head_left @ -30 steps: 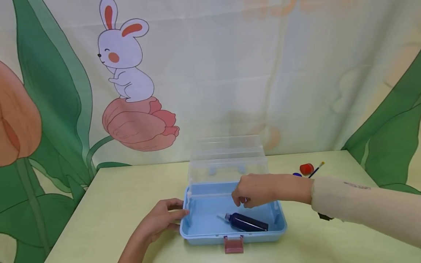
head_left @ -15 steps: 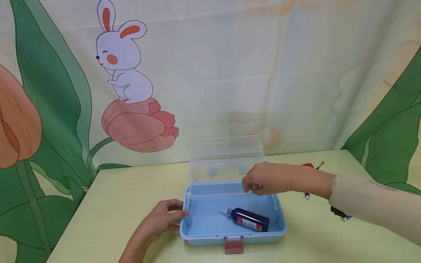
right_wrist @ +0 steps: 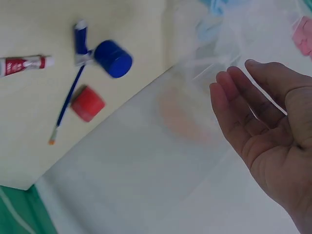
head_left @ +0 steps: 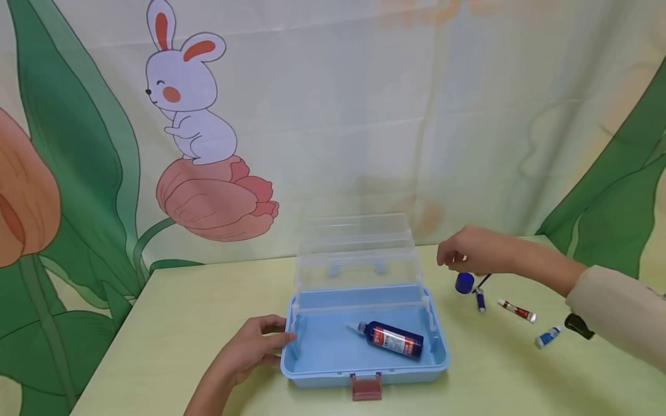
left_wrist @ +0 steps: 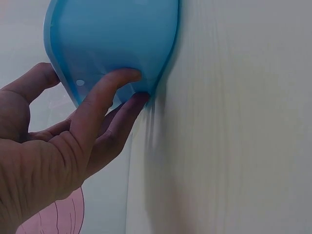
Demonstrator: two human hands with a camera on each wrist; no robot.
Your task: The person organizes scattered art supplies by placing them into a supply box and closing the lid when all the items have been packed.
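Observation:
A light blue plastic case [head_left: 325, 338] with a clear raised lid [head_left: 359, 245] and a pink latch [head_left: 366, 388] stands on the table. Inside it, toward the right, lies a dark blue bottle [head_left: 398, 341] with a pointed nozzle and a printed label. My left hand [head_left: 250, 349] grips the case's left wall; in the left wrist view its thumb [left_wrist: 109, 85] reaches inside and the fingers are outside. Beyond the case's back right corner, my right hand [head_left: 481, 251] hovers over the table with loosely bent fingers, holding nothing.
Right of the case lie a blue jar [head_left: 464, 283], a dark blue paint tube [head_left: 480, 300], a red paint tube [head_left: 517, 311] and a light blue one [head_left: 548, 337]. The right wrist view shows a red jar [right_wrist: 87, 104] beside a paintbrush [right_wrist: 69, 97]. A printed curtain [head_left: 338, 115] hangs behind.
From above the case, my right hand has moved right and back, over the small paints. The bottle has rolled slightly, so its label faces up. My left hand keeps its grip.

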